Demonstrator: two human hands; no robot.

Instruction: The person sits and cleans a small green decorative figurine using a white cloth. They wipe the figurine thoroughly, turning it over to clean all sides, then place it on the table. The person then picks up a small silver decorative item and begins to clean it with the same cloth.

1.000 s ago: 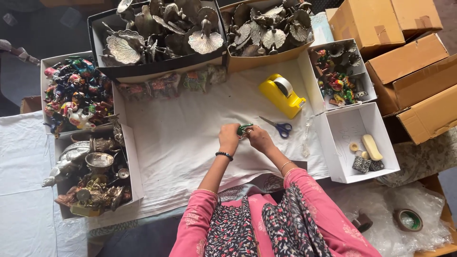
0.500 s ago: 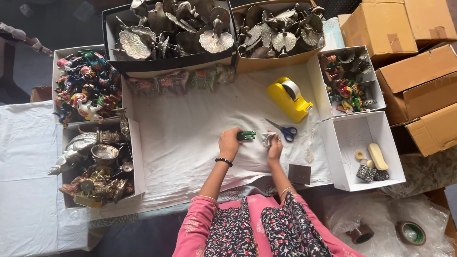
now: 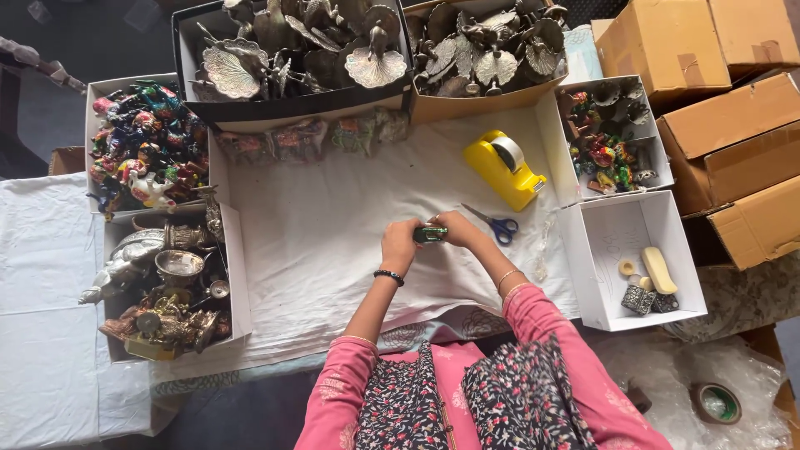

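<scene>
Both hands meet over the white cloth (image 3: 333, 250) in the middle of the work surface. My left hand (image 3: 401, 243) and my right hand (image 3: 457, 227) together grip a small green painted figurine (image 3: 430, 234), one hand at each end. A dark bead bracelet sits on my left wrist, thin bangles on my right. Blue-handled scissors (image 3: 493, 224) lie just right of my right hand. A yellow tape dispenser (image 3: 505, 168) stands beyond them.
Boxes ring the cloth: silver metal peacocks (image 3: 287, 54) at the back, painted figurines (image 3: 146, 154) and metal ware (image 3: 167, 283) on the left, a white box (image 3: 633, 258) with small items on the right. Brown cartons (image 3: 725, 108) stand far right. A tape roll (image 3: 715, 402) lies on plastic wrap.
The hands stay together on the small green figurine, turning it slightly. The apparent shift of the scene comes from the head camera moving.
</scene>
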